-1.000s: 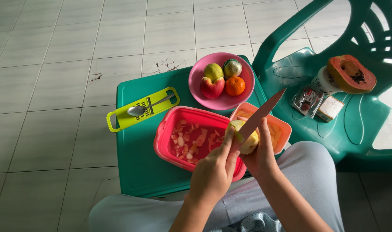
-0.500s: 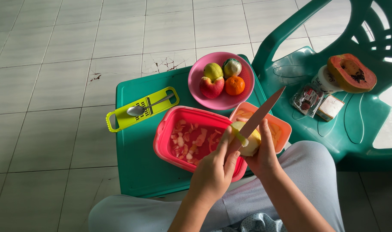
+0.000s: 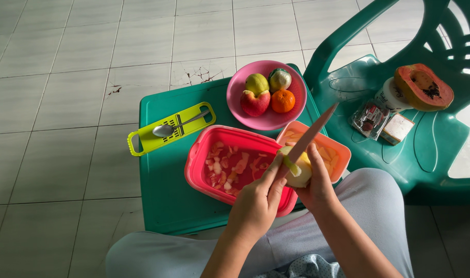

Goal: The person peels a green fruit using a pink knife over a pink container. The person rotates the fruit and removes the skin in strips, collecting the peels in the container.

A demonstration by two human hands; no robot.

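My left hand grips the handle of a pink-bladed knife, whose blade points up and to the right. The blade rests against a pale, partly peeled yellow-green fruit that my right hand cups from the right, thumb on top. Both hands hover over the near edge of a red rectangular tub holding several cut fruit pieces. Just behind the fruit stands a smaller orange tub with pale pieces in it.
A green stool top carries the tubs, a pink bowl of whole fruits, and a yellow-green slicer with a spoon on it. A green plastic chair at right holds half a papaya, a jar and packets.
The knife blade has tilted slightly and slid along the fruit, and the fruit has sunk a little lower in my right hand. Everything on the stool stays put.
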